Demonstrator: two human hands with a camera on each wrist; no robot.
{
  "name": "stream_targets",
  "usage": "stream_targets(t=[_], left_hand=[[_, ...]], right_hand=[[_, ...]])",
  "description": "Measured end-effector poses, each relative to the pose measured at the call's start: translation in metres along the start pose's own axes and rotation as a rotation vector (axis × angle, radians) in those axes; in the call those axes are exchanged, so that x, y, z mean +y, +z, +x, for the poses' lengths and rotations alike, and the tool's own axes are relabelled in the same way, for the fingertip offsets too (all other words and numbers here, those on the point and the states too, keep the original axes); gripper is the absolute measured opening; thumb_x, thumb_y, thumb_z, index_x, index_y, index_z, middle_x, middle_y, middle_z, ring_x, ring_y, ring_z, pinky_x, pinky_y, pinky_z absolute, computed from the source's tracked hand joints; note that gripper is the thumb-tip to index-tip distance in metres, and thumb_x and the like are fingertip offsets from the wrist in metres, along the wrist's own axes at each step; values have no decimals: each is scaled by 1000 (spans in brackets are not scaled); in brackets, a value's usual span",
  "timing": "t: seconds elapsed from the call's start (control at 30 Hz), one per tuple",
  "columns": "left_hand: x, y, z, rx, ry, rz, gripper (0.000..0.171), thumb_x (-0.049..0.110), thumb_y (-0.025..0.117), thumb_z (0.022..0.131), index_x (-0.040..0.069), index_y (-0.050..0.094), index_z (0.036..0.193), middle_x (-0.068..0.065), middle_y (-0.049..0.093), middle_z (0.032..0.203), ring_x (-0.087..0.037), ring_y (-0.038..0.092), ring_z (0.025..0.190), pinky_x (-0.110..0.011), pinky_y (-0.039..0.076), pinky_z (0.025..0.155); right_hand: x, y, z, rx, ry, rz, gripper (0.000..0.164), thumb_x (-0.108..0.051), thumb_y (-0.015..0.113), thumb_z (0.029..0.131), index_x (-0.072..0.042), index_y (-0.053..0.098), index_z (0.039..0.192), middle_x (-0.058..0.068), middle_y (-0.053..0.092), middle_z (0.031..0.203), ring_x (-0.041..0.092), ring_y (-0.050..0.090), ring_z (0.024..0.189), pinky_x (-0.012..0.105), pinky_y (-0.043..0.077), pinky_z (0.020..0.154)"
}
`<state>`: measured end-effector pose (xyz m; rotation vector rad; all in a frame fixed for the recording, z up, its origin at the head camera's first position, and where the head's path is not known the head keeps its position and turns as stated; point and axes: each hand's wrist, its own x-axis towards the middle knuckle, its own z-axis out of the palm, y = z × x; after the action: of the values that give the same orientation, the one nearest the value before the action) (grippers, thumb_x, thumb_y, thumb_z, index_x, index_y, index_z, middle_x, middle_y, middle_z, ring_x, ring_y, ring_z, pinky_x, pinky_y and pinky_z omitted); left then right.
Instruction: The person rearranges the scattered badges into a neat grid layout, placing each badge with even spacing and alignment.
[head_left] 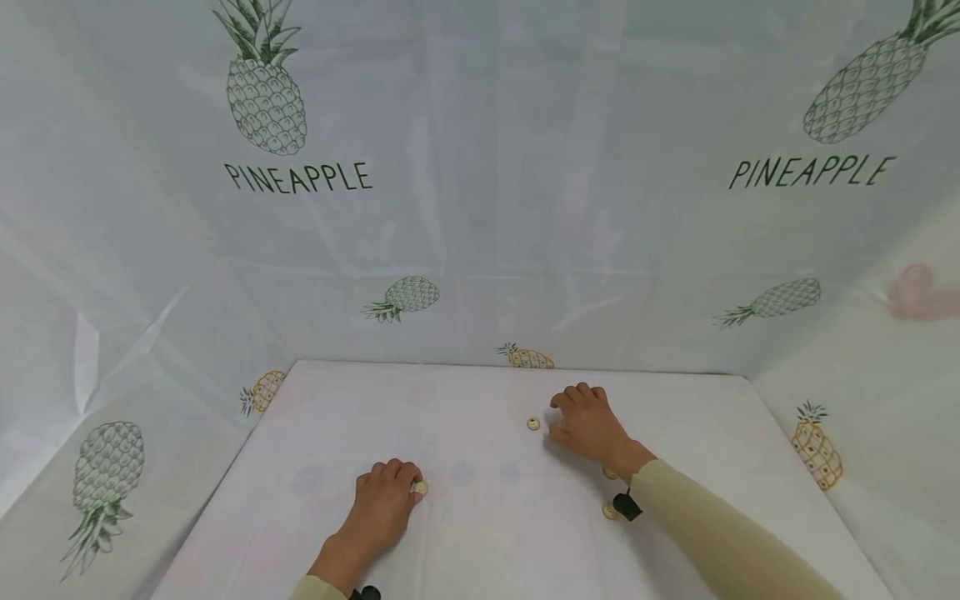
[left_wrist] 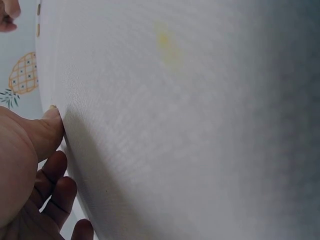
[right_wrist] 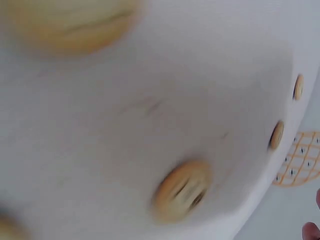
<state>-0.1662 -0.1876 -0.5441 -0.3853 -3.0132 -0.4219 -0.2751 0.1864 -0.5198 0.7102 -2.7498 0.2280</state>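
A small round wooden disc (head_left: 421, 487) sits between the thumb and index finger of my left hand (head_left: 382, 504), which pinches it at the tabletop. In the left wrist view the left thumb (left_wrist: 46, 132) presses down at the table surface, and the other fingers curl beneath. My right hand (head_left: 588, 425) hovers farther back with thumb and fingers apart; one disc (head_left: 561, 425) shows in the gap between them. Just left of that hand lies another disc (head_left: 533, 423). In the right wrist view a nearby disc (right_wrist: 183, 191) has dark carved lines on its face.
Below the right wrist lie two more discs, one (head_left: 611, 511) beside the dark wrist strap (head_left: 627, 506) and one (head_left: 611, 473) partly covered by the forearm. The white tabletop (head_left: 480, 542) meets a pineapple-printed curtain (head_left: 480, 208) at the back and sides.
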Motion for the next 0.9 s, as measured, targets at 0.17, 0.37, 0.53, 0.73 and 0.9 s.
stream_targets(t=[0.17,0.37,0.53,0.73,0.9], left_hand=[[1,-1,0,-11,2,-2,20,24,77,97,19,62,109,2,60,108,-21,54,99,-56,47,91],[2,-2,0,-6,3,-3,17,24,76,98,21,61,105,3,60,107,-21,54,99,-55,47,89],[1,-1,1,-16,0,-16,15,25,74,99,22,61,105,3,60,106,-20,54,99,-56,46,90],[-1,1,1,-22,-6,-18,14,24,74,100,22,61,105,4,60,106,-20,53,100,-55,46,91],[0,1,0,-24,0,-7,15,24,75,99,21,62,106,3,60,108,-20,53,100,-55,46,91]], right_hand=[[12,-14,-23,59,46,19,26,-23,71,92,-7,69,113,5,65,105,28,55,102,54,40,96],[19,-22,-48,142,58,-6,23,-21,74,92,-8,70,110,5,66,103,29,57,102,54,41,93],[17,-22,-71,179,50,-19,20,-19,76,89,-9,71,106,4,67,100,28,58,99,53,43,90],[12,-23,-100,205,-26,-47,18,-15,77,86,-11,69,101,0,63,94,22,54,91,50,43,87],[7,-24,-128,153,-61,-77,24,-24,83,84,-16,68,101,-6,59,95,17,51,93,46,43,87]])
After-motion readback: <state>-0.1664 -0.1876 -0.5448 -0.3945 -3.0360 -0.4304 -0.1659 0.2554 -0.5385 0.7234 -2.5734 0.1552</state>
